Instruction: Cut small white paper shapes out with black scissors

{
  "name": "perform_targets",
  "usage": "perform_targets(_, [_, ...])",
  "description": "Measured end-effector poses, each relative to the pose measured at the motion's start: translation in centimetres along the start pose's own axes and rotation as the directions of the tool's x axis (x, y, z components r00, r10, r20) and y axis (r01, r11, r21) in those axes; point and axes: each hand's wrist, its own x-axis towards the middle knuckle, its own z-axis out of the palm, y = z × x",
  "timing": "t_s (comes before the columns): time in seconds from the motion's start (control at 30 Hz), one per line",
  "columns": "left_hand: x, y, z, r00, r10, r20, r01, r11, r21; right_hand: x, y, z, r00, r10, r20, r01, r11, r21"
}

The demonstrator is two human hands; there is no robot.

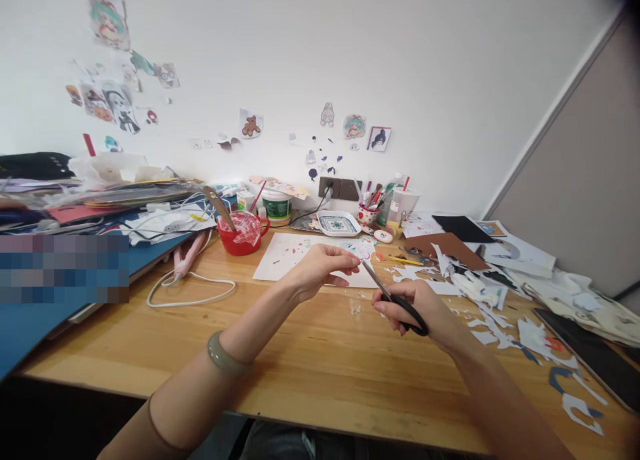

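Observation:
My left hand (320,267) is closed in a pinch on a small printed paper cutout (361,249), held above the wooden desk (310,360). My right hand (417,307) grips black-handled scissors (387,293), fingers through the loops, with the blades pointing up-left and their tips at the cutout's lower edge. A green bangle (227,357) sits on my left wrist. Tiny paper snippets (356,308) lie on the desk under the hands.
A white sheet (287,255) lies behind the hands, with a red cup (243,233), a patterned dish (339,223) and a pen holder (369,213) near the wall. Several paper scraps (493,313) and dark card (463,228) cover the right side. A pink tool with cable (187,260) and stacked clutter (115,200) lie left.

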Motion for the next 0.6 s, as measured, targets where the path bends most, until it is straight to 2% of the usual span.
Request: perform_targets(0.6, [0.02,0.03,-0.04,1.000,-0.021,0.006,0.021,1.000,-0.013,0.20,0.37,0.04,1.000,-0.003,-0.007,0.003,1.000,-0.015])
